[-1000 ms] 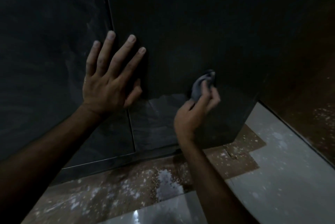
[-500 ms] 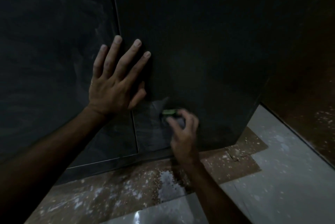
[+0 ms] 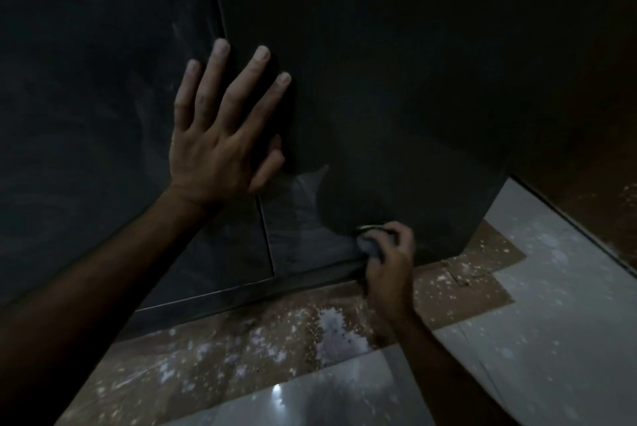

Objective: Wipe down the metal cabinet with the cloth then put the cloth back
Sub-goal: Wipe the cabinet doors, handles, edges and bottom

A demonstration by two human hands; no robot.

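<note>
right hand: the right hand (image 3: 387,256) has dropped a long way in the last second, from roughly mid-height on the door down to just above the cabinet's bottom edge, right by the floor

cloth: the cloth (image 3: 370,246) is a small dark wad, tough to make out in this light, pressed on the metal under the fingers; a pale greenish edge peeks out at its top

grip: fingers curled round the cloth, clamped on it, so it's held, not just pushed along

left hand: the left hand (image 3: 220,136) sits flat on the metal cabinet (image 3: 396,87), fingers spread straight across the seam between the two doors, holding nothing; it's barely shifted, looks like bracing

door surface: there's a greyer hazy patch low on the door, just left of the cloth; can't tell if that's dust or a reflection

floor: brown paper or card on the floor (image 3: 537,349) along the cabinet's foot, speckled with white

what it means: looks to me like one downward stroke has hit bottom, so the wiping is still mid-job. Putting the cloth back isn't on yet, and I can't see where it's kept
</note>
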